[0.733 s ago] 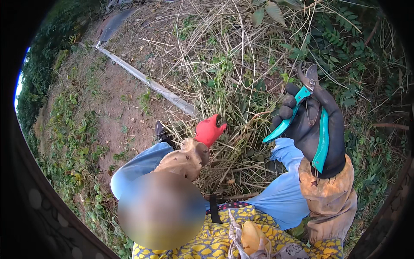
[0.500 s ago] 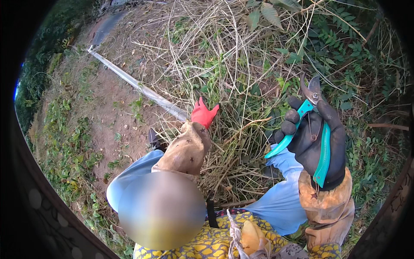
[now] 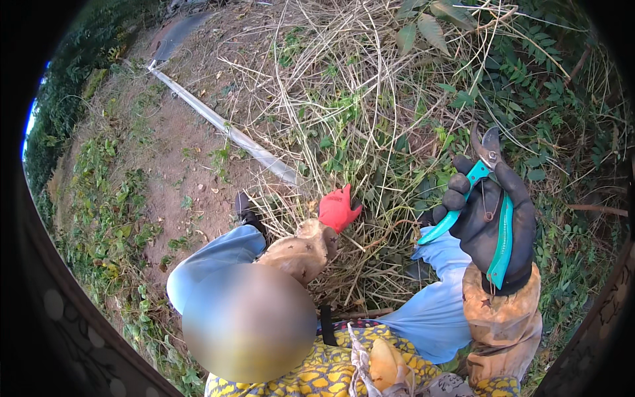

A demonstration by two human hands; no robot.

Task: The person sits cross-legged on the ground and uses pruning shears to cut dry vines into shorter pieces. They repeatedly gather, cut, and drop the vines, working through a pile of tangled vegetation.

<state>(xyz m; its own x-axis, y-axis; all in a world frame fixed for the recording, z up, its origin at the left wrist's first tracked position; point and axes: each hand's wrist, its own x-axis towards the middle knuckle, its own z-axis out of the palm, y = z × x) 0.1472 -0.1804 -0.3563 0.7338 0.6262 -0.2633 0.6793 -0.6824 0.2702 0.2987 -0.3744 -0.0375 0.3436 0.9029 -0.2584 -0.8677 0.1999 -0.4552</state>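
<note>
Whether the red-gloved left hand (image 3: 338, 208) grips anything is hidden, and its sleeve (image 3: 301, 253) is partly blurred.

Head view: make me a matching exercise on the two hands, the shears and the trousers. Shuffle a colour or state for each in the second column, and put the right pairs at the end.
Things
1. left hand
2. shears
3. trousers
4. right hand

Colours or states
A. light blue
B. in a black glove
C. in a red glove
D. teal handles, blades apart

Right pairs: 1-C; 2-D; 3-A; 4-B
</note>
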